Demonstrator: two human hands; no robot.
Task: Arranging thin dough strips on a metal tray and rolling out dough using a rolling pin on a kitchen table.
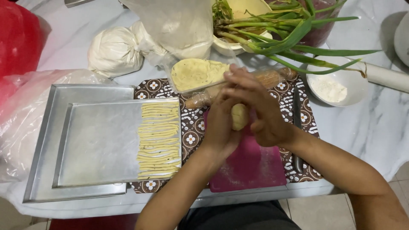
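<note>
**Dough ball, pale yellow, held between two palms**

Dough ball (239, 116): small, pale yellow lump, pressed between both palms above the pink cutting mat (251, 166), at scene centre.

Far left: red plastic bag (19, 38); clear plastic sheeting (21, 123) below it.

Left: two metal baking trays, the smaller upper tray (98, 145) stacked on the larger lower tray (42, 170). Thin dough strips (158, 140) lie in a stacked row along the upper tray's right edge.

Far, left of centre: tied white bag (115, 51) of flour or dough; beside it a clear plastic bag (179, 25).

Centre: patterned brown placemat (191, 132) under the pink mat. Left hand (221, 123), fingers up, palm against the ball's left side. Beyond the hands, a flat slab of dough (196, 73) in clear wrap, and a rolling pin (272, 77), partly hidden.

Right hand (260, 110): cupped over the ball's right side, fingers closed round it.

Far right: spring onions (289, 34) across a cream bowl (232, 46); white bowl of flour (336, 87); knife (297, 110) on the placemat's right edge; white marble tabletop (375, 127).
</note>
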